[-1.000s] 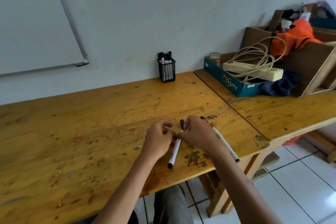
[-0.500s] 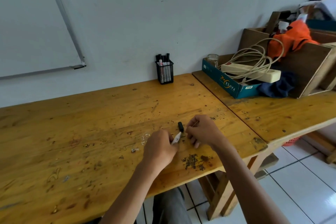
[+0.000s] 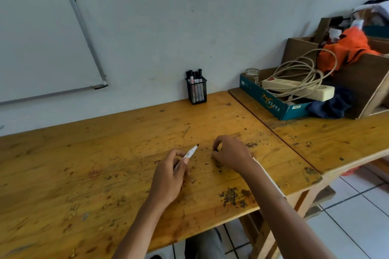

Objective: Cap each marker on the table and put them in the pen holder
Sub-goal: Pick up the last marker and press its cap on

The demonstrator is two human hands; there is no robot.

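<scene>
Both hands were curled over the table (image 3: 88, 153), one on a marker, the other on a cap.
My left hand (image 3: 168, 176) gripped one white marker (image 3: 190, 152), its black tip bare and pointing away to the right. My right hand (image 3: 232, 153) pinched one small black cap (image 3: 215, 149), just apart from that tip. A second marker (image 3: 269, 176) lay under my right forearm. One mesh pen holder (image 3: 196, 95) stood by the wall, about four stored markers (image 3: 194, 76) inside.
</scene>
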